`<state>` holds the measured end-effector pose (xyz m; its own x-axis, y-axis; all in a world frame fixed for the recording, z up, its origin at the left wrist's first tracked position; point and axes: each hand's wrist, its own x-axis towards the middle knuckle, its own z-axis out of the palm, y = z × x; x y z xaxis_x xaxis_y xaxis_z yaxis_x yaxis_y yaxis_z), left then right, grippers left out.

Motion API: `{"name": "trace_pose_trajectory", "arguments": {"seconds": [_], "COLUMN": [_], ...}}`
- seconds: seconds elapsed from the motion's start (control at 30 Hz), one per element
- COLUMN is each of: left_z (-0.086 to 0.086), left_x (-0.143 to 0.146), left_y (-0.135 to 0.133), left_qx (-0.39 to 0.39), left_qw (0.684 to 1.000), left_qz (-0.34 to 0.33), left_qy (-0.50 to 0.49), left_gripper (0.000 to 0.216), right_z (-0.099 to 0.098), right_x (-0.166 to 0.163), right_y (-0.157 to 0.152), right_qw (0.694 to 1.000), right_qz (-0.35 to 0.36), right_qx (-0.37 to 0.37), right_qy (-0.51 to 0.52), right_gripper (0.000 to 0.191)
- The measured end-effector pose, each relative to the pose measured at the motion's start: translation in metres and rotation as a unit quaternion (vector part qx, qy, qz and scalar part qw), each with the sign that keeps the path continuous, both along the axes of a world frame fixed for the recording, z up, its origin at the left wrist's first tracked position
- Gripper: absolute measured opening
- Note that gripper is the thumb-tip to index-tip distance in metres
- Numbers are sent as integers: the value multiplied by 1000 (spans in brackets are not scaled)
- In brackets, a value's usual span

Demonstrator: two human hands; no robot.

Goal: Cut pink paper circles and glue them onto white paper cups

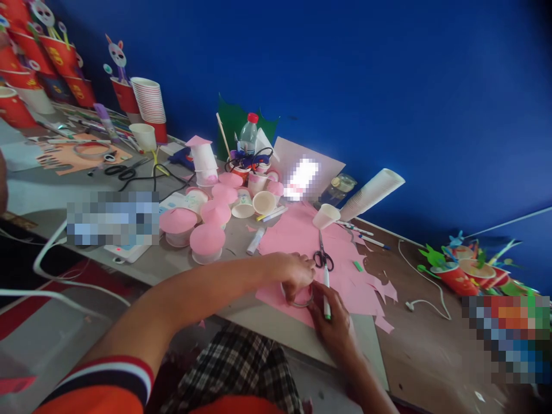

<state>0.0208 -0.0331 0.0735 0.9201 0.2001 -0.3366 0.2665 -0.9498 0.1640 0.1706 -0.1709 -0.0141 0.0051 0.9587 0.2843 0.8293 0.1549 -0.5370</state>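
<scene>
My left hand (298, 275) reaches across the table with its fingers closed on a thin round ring (304, 303) that lies on pink paper (297, 230). The ring's exact kind is partly hidden by my fingers. My right hand (334, 319) is at the ring's right side, its fingertips near the rim. A white marker with a green end (326, 293) sits in that hand, between the fingers. Just beyond both hands, black-handled scissors (322, 260) rest on the pink paper. Nearby lies a small green cap (358, 266).
Paper cups with pink cone tops (207, 238) stand left of the paper. A white cup (326, 216) and a leaning cup stack (373, 192) are behind it. A propped phone (302, 178) glows at the back. A white cable (431, 276) lies right; decorated red cups (457, 279) stand farther right.
</scene>
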Motion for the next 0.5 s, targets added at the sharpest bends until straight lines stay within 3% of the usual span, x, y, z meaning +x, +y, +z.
{"name": "trace_pose_trajectory", "arguments": {"seconds": [0.5], "left_z": [-11], "left_x": [3], "left_y": [3], "left_qx": [-14], "left_qw": [1000], "left_qz": [-6], "left_qy": [1], "left_gripper": [81], "right_z": [-4], "right_x": [2], "right_y": [2], "right_qw": [1000], "right_qz": [8], "right_qx": [14], "right_qy": [6], "right_gripper": [37]}}
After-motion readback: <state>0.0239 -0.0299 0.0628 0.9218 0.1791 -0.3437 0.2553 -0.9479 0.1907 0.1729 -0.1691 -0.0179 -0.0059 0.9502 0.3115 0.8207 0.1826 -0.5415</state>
